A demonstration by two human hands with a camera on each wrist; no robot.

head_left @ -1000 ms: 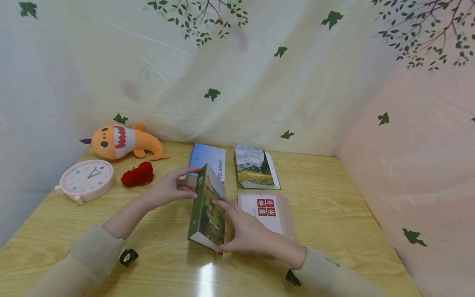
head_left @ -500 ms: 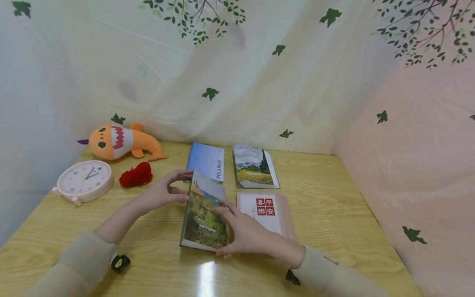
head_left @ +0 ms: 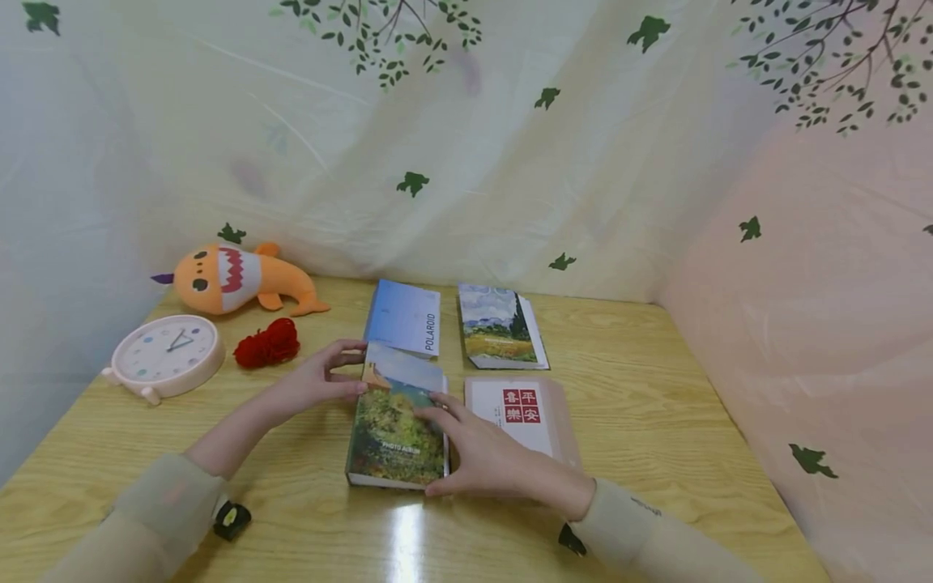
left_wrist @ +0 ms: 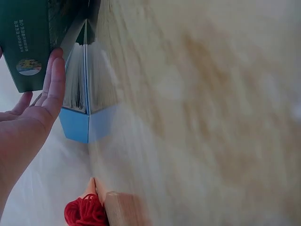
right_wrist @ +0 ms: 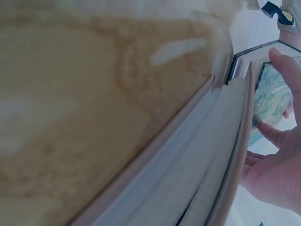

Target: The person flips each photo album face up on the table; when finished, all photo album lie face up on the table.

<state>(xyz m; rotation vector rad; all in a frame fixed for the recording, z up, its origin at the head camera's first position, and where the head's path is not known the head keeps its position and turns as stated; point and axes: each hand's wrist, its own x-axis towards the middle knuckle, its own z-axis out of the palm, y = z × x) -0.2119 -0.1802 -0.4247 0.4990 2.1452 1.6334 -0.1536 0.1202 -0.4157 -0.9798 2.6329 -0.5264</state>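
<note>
A photo album (head_left: 397,433) with a green spine and a painted landscape cover lies face up in front of me, its spine side raised a little off the table in the left wrist view. My left hand (head_left: 321,379) holds it by the spine near the far left corner. At the opposite long edge my right hand (head_left: 490,453) grips the album, thumb at the near corner and fingers on the cover. Just behind is a blue POLAROID album (head_left: 403,316). Next to my right hand lies a white-and-tan book (head_left: 521,429) with red characters, partly hidden by that hand.
Another landscape-covered album (head_left: 499,328) lies at the back right. On the left are a pink clock (head_left: 169,356), a bundle of red yarn (head_left: 267,343) and an orange shark plush (head_left: 240,279). A printed curtain (head_left: 466,162) stands behind the table (head_left: 641,405).
The photo album has tipped over to the left, from standing steeply tilted to lying nearly flat, cover up. My left hand has moved slightly left and lower with it; the right hand has barely moved.
</note>
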